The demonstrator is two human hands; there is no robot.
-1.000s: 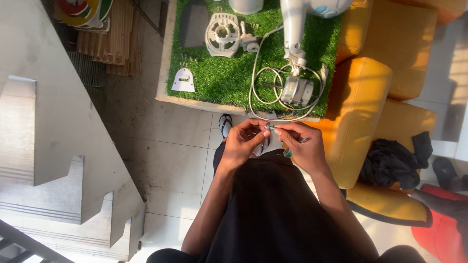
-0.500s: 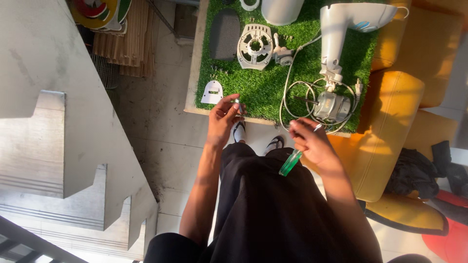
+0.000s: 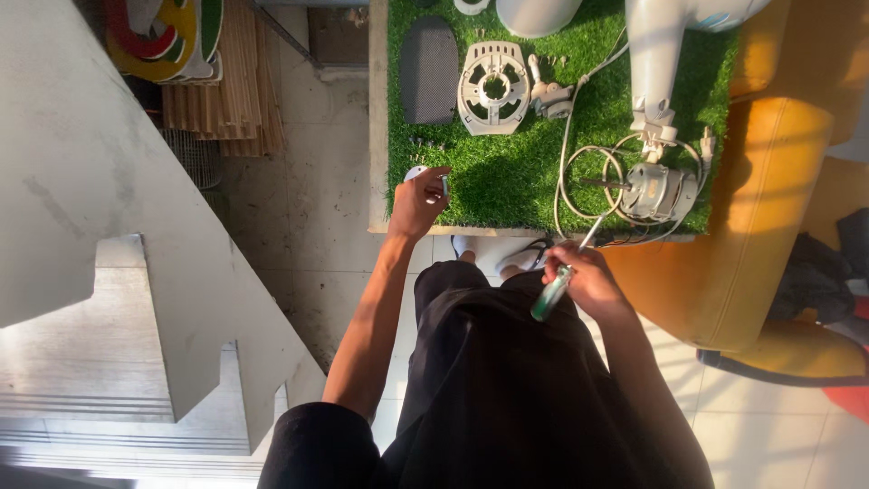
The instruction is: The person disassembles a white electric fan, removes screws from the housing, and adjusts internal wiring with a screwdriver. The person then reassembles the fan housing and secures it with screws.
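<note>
Since half a second ago my left hand (image 3: 418,201) has reached the white cap (image 3: 418,172) on the grass tabletop (image 3: 507,186), fingers closing on it; my right hand (image 3: 587,279) grips the green screwdriver (image 3: 554,292). Next I probably need a firm pinch to lift it.

Green-handled screwdriver (image 3: 554,292), tilted, beside motor (image 3: 659,190)

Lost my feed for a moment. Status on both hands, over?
Left hand at the near edge of the grass mat, on a small white part. Right hand grips a green-handled screwdriver. Motor untouched, cable coiled beside it.
</note>
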